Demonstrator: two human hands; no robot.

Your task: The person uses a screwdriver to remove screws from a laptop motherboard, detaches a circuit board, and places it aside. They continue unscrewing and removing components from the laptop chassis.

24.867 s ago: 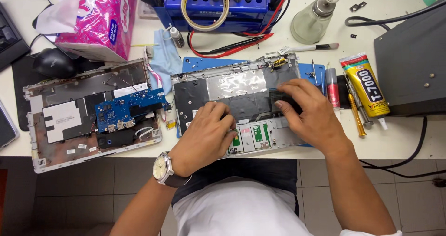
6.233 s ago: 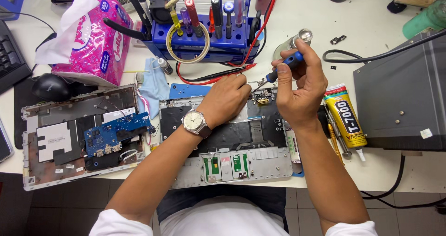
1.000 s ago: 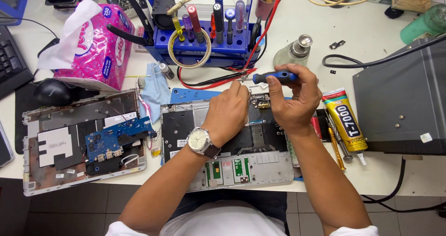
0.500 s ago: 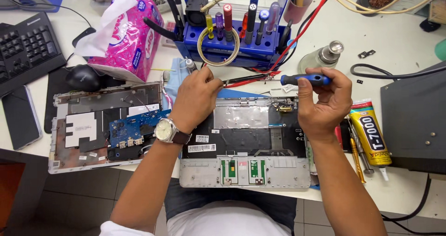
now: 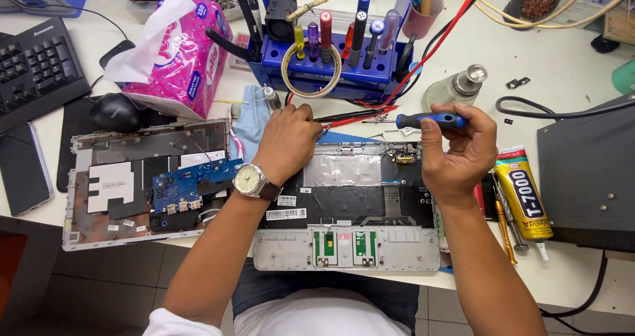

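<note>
From the head camera, looking down, the right hand [image 5: 456, 152] holds a blue-handled screwdriver [image 5: 431, 120] with its fingers closed around the handle, which lies roughly level. The thin shaft points left over the upper edge of the opened laptop base [image 5: 347, 207]. That base lies on the white tabletop [image 5: 569, 65] straight in front of the person, its inside up, with a silver metal sheet over the keyboard area and two small green boards near the front edge.

The left hand [image 5: 288, 141] rests at the top left corner of the laptop base, fingers curled and pinched together near the screwdriver tip. What they pinch, if anything, is too small to tell. A wristwatch [image 5: 251, 180] with a pale dial sits on that wrist.

To the left lies the removed bottom cover [image 5: 132, 184], carrying a blue circuit board [image 5: 185, 187]. Behind it stand a pink tissue pack [image 5: 182, 58], a black mouse [image 5: 114, 111], a black keyboard [image 5: 36, 65] and a phone [image 5: 23, 177].

Beyond the hands stands a blue tool rack [image 5: 337, 51] full of screwdrivers, with a ring of solder wire hung on its front. To the right are a small glass bottle [image 5: 456, 88], a yellow glue tube [image 5: 522, 194] just beside the right wrist, and a dark grey box [image 5: 589, 170].
</note>
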